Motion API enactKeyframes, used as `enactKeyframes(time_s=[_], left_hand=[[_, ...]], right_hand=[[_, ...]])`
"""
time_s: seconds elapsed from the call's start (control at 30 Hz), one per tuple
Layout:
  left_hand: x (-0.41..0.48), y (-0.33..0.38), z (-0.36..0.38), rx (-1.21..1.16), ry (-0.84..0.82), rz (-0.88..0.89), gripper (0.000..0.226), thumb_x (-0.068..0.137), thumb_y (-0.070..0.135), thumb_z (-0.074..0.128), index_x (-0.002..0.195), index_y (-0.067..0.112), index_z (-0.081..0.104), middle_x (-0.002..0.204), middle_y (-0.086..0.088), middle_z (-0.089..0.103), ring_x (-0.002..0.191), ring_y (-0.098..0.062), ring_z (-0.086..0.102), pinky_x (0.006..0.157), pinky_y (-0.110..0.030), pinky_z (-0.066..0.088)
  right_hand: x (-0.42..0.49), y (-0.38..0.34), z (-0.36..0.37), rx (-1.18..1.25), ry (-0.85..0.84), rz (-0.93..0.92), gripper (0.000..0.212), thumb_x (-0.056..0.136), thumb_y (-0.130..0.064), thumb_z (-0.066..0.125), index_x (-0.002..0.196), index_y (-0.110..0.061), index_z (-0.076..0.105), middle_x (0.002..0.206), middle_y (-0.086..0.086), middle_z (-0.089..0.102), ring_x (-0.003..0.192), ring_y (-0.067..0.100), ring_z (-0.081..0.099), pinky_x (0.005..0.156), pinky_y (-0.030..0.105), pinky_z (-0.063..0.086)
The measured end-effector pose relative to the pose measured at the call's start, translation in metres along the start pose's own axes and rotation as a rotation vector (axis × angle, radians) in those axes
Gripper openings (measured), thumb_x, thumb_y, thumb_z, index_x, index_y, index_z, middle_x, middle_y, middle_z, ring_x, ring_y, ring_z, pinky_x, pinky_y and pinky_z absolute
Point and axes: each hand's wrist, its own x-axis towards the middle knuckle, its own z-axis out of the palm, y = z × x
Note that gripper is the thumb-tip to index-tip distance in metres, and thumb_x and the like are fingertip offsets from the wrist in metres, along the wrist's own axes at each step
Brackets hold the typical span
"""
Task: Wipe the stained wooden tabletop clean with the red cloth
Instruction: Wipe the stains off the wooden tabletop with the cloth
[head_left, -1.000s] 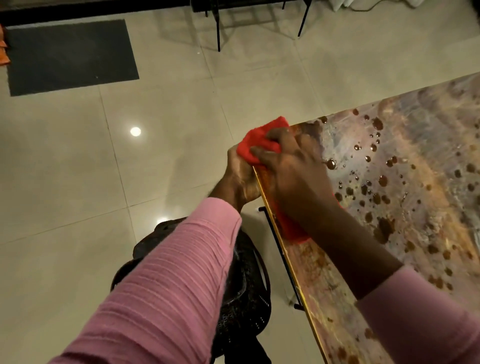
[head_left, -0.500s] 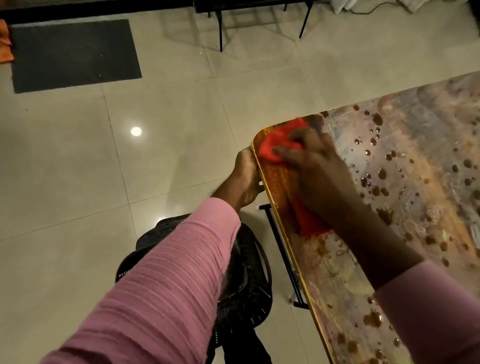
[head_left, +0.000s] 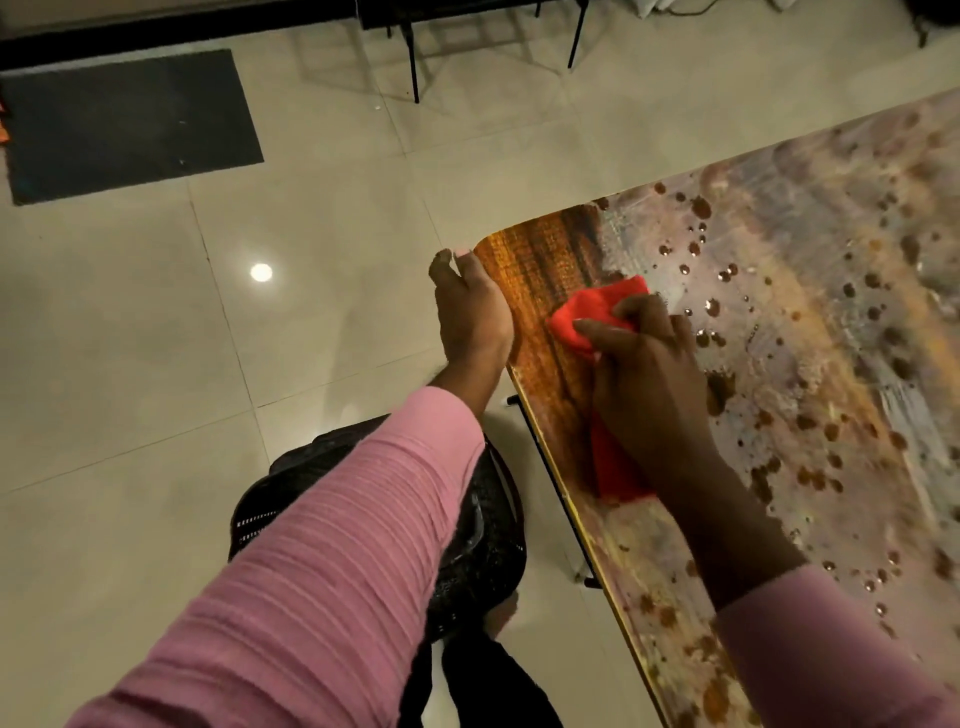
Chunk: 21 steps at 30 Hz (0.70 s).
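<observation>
Head view, surface: The wooden counter (head_left: 545, 249) shows clean grain at its near corner. Brown stains (head_left: 722, 387) and droplets speckle the rest, over a greyish film.
Room: Glossy beige floor tiles (head_left: 311, 234) reflect a light. A dark mat (head_left: 130, 119) lies far left, and thin black furniture legs (head_left: 413, 62) stand at the top.
Red cloth (head_left: 587, 312): It sits bunched on the counter where clean wood meets stains.
Right hand (head_left: 649, 384): The fingers curl over the cloth and press it down.
Left hand (head_left: 470, 317): It lies against the counter's edge near the corner; whether the fingers hook under cannot be told.
In the way: A pink sleeve (head_left: 337, 545) hides part of a black basket (head_left: 488, 545) on the floor.
</observation>
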Motion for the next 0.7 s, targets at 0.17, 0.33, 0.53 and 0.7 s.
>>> enactKeyframes(time_s=[0.17, 0.33, 0.53, 0.7], left_hand=[[-0.012, 0.006, 0.004, -0.009, 0.130, -0.007, 0.051, 0.106, 0.039, 0.025, 0.152, 0.017, 0.021, 0.152, -0.018, 0.036, 0.128, -0.032, 0.049, 0.084, -0.027, 0.034], [-0.028, -0.009, 0.008, 0.026, 0.144, 0.001, 0.054, 0.105, 0.043, 0.021, 0.154, 0.022, 0.014, 0.154, -0.017, 0.032, 0.128, -0.034, 0.049, 0.084, -0.031, 0.037], [-0.048, -0.016, 0.015, -0.008, 0.276, -0.026, 0.053, 0.106, 0.041, 0.023, 0.154, 0.020, 0.015, 0.154, -0.019, 0.026, 0.129, -0.035, 0.047, 0.082, -0.033, 0.035], [-0.069, -0.030, 0.023, 0.074, 0.277, -0.008, 0.054, 0.105, 0.045, 0.023, 0.153, 0.022, 0.014, 0.153, -0.017, 0.030, 0.125, -0.035, 0.050, 0.078, -0.033, 0.037]], right_hand=[[-0.049, -0.002, 0.010, -0.030, -0.095, -0.346, 0.035, 0.083, -0.023, 0.061, 0.118, -0.030, 0.064, 0.130, 0.006, 0.048, 0.108, 0.028, 0.044, 0.084, 0.046, 0.048], [-0.043, 0.028, 0.000, 0.033, -0.005, -0.052, 0.039, 0.083, -0.019, 0.052, 0.121, -0.023, 0.064, 0.130, 0.012, 0.046, 0.107, 0.031, 0.042, 0.085, 0.047, 0.047], [-0.086, 0.010, 0.001, 0.067, -0.058, -0.232, 0.033, 0.081, -0.029, 0.055, 0.112, -0.026, 0.068, 0.124, 0.009, 0.052, 0.103, 0.030, 0.047, 0.076, 0.040, 0.047], [-0.089, 0.045, -0.009, 0.073, -0.073, -0.164, 0.036, 0.082, -0.025, 0.054, 0.116, -0.024, 0.067, 0.126, 0.012, 0.052, 0.103, 0.031, 0.046, 0.080, 0.048, 0.049]])
